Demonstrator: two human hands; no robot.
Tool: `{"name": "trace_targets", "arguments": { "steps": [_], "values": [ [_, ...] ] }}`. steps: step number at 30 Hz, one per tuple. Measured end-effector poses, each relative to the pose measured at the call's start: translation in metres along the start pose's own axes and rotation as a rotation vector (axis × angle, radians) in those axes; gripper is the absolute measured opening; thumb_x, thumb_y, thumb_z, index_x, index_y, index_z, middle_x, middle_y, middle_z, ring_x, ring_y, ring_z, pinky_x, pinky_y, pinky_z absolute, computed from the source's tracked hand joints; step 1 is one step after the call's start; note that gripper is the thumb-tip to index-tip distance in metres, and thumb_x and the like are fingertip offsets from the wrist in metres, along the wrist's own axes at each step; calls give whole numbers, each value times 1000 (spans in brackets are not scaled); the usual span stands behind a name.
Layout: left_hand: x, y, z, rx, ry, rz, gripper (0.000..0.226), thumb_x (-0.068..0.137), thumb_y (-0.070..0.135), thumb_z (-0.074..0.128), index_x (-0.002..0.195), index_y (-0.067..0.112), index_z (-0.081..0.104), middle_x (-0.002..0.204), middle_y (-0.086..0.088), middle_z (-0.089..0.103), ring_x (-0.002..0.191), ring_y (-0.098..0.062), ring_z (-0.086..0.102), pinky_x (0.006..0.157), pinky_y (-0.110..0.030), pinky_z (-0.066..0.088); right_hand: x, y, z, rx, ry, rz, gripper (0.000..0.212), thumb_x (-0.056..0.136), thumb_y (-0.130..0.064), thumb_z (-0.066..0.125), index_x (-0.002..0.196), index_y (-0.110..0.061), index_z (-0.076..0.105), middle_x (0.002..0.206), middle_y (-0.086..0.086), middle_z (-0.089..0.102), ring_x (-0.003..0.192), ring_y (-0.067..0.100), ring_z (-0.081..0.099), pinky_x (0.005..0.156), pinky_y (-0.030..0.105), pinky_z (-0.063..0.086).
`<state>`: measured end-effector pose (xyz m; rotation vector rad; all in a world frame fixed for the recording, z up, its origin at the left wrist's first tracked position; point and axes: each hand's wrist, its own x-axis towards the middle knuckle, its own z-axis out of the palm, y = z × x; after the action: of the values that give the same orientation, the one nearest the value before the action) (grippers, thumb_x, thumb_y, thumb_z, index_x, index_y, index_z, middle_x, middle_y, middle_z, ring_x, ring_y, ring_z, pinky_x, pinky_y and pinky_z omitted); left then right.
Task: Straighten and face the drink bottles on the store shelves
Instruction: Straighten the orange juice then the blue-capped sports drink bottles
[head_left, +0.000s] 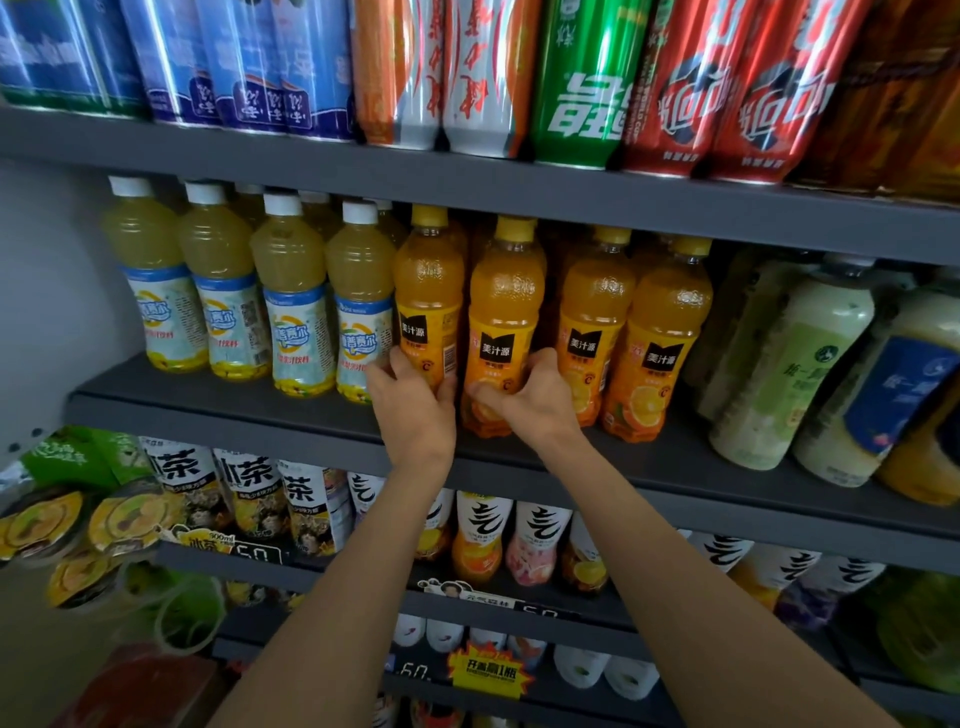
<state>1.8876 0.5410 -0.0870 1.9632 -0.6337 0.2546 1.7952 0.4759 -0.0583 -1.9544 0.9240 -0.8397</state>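
On the middle shelf I have my left hand curled around the base of the leftmost orange juice bottle, while my right hand wraps its fingers around the lower part of the neighbouring orange juice bottle, thumb pressed across its front.

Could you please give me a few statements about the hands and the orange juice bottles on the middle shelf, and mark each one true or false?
1. The left hand grips the leftmost orange juice bottle. True.
2. The right hand rests on a can on the top shelf. False: it holds the second orange juice bottle near its base.
3. The orange juice bottles have white caps. False: their caps are yellow; the pale yellow drink bottles to their left have white caps.
4. A green can stands on the shelf above. True.
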Motion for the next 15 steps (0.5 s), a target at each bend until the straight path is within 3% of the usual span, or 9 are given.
{"name": "trace_targets", "arguments": {
  "steps": [6, 9, 15],
  "values": [
    [4, 8, -6, 47, -52, -41, 57, 87, 27, 65, 132, 1, 40, 128, -19, 40, 119, -34, 43, 95, -38, 39, 1, 1, -2, -18, -15, -16, 65, 75, -29, 78, 120, -5, 38, 123, 11, 56, 114, 24, 55, 88, 29, 45],
    [10, 14, -5, 107, -65, -77, 56, 87, 29, 65, 130, 2, 42, 128, -18, 43, 116, -35, 48, 89, -41, 43, 2, 1, -3, -15, -13, -18, 65, 75, -28, 78, 121, -5, 39, 124, 9, 56, 115, 22, 54, 86, 24, 43],
    [8, 15, -1, 193, -53, -31, 64, 91, 28, 58, 141, 1, 28, 134, -17, 41, 122, -32, 44, 91, -40, 44, 2, 0, -4, -33, -26, -2, 65, 75, -29, 78, 122, -6, 38, 126, 9, 55, 117, 23, 52, 87, 26, 42]
  ]
}}
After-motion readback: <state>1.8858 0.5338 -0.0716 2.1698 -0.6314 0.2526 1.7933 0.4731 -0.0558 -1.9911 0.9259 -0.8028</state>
